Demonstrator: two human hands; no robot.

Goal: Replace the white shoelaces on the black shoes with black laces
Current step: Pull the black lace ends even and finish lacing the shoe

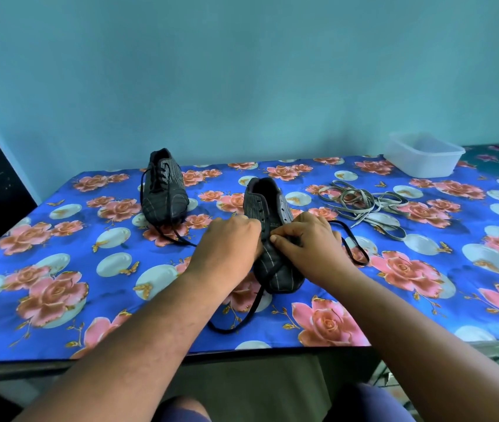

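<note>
The near shoe (275,239) on the bench (59,269) is flanked by both hands. The left hand (230,242) is curled against its side; its grip cannot be told. The black lace (354,248) is pinched by the right hand (306,242) at the eyelets. The white laces (364,208) are heaped right of this shoe; the second shoe (163,190) is set left, behind.

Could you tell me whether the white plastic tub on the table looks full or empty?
Apparently empty. The white plastic tub stands lidless at the table's far right corner, and nothing shows inside, though its near wall hides part of the floor.

2 black shoes (164,190) (272,236), 1 pile white laces (364,205), 1 plastic tub (423,158).
</note>
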